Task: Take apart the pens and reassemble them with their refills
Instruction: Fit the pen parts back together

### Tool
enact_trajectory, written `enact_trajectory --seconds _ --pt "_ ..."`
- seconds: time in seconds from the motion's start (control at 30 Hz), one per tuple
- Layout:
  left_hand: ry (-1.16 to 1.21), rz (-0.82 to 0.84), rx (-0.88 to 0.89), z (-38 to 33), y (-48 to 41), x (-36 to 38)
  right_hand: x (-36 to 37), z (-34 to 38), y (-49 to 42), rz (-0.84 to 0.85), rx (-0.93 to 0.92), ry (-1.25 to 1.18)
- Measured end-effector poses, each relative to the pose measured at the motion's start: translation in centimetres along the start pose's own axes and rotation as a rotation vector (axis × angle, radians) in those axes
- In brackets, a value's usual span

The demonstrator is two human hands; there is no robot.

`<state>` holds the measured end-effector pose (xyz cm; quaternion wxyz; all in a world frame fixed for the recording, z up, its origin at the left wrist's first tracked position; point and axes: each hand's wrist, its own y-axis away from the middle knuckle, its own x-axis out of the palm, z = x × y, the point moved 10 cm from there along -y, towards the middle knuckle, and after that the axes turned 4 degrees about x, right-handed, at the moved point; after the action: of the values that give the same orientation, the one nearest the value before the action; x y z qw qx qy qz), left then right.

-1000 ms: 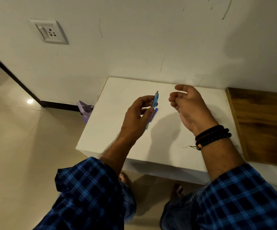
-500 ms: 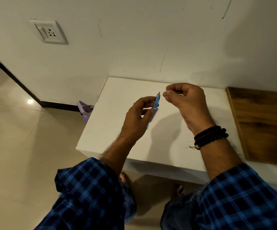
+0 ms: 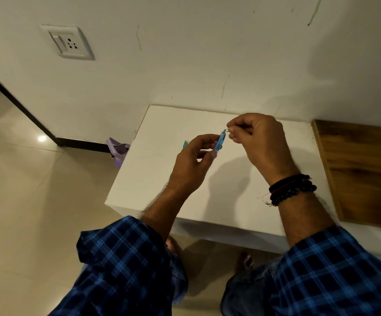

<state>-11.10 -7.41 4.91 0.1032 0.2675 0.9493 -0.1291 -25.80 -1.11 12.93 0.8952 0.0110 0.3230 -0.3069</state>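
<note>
The left hand (image 3: 190, 166) has its grip closed round the lower part of a blue see-through pen barrel (image 3: 220, 144). The barrel is held tilted in the air above the middle of the white desk (image 3: 153, 174), with its upper end toward the far edge. The grip of the right hand (image 3: 259, 142) pinches a small pale end piece (image 3: 225, 131) right at that upper end. I cannot tell whether the piece is already free of the barrel. The step, I judge, is to unscrew or pull this piece. To do it well, the left grip should hold the barrel firm without turning, and the right fingers should work along the barrel's line, with small parts over the desk — not the floor.
</note>
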Motion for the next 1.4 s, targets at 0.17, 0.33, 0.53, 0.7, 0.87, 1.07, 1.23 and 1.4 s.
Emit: enact_trajectory --seconds 0.17,0.33,0.53,0.7,0.87,1.07,1.23,1.4 --pt "-0.031 0.016 0.022 -0.1 0.0 0.2 -0.1 0.5 -0.1 0.002 -0.043 0.052" --pt "-0.051 0.017 0.028 0.0 0.0 0.1 0.1 0.6 -0.2 0.012 -0.057 0.084" --pt "-0.057 0.02 0.033 -0.2 0.0 0.1 0.0 1.1 -0.3 0.019 -0.117 0.123" --pt "-0.058 0.026 0.029 -0.2 0.0 0.2 0.4 1.2 -0.4 0.043 -0.139 0.155" --pt "-0.064 0.031 0.032 -0.3 0.0 0.3 0.8 1.6 -0.2 0.086 -0.171 0.227" --pt "-0.08 0.031 0.042 -0.3 0.0 0.4 0.4 1.1 -0.2 0.082 -0.125 0.167" --pt "-0.067 0.024 0.059 -0.6 0.0 0.3 -0.2 -0.4 -0.4 0.094 0.016 -0.062" --pt "-0.076 0.039 0.058 -0.5 -0.1 0.7 0.1 -1.7 -0.4 0.109 0.106 -0.164"
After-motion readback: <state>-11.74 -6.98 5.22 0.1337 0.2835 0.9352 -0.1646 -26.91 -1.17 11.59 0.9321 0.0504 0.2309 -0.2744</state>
